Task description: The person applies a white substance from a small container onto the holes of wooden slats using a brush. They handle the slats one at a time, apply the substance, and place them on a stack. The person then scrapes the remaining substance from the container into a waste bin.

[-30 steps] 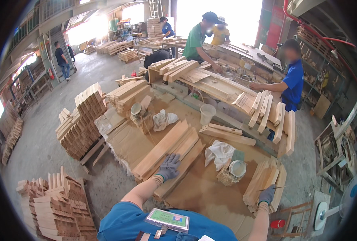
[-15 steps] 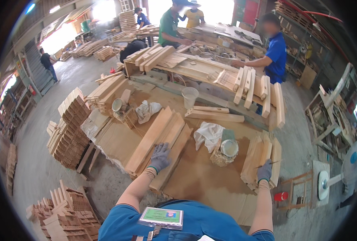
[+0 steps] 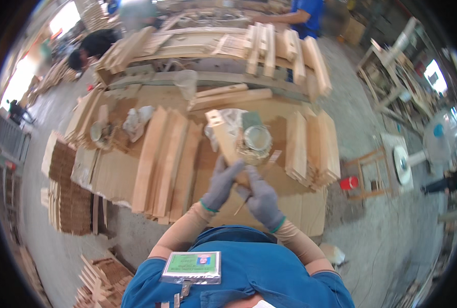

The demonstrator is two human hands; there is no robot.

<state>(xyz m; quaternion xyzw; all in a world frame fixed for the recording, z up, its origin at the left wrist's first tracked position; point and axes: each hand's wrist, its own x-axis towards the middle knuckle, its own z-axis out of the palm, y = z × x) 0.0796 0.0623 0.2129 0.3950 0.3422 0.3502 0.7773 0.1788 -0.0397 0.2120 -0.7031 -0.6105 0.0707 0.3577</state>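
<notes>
My left fingers (image 3: 232, 171) grip the wooden bar (image 3: 223, 137) just left of the can (image 3: 257, 138); my right fingers (image 3: 254, 178) close around a thin stick (image 3: 239, 208). The bar looks stiff and fairly light, best held by its long sides.

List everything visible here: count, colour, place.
table: one, brown, centre
wooden piece: one, pale, above table
stick: one, brown, near wooden piece
boards: many, tan, across table
pots: two, pale, on table
cloths: two, white, beside pots
cup: one, clear, near table's far edge
bench: one, brown, beyond table
wood stacks: several, brown, floor left
fan: one, pale, right
container: one, red, floor right
people: several, blue or dark clothes, background
badge: one, green-white, chest
left hand: one, grey-gloved, holding wooden piece
right hand: one, grey-gloved, holding stick
</notes>
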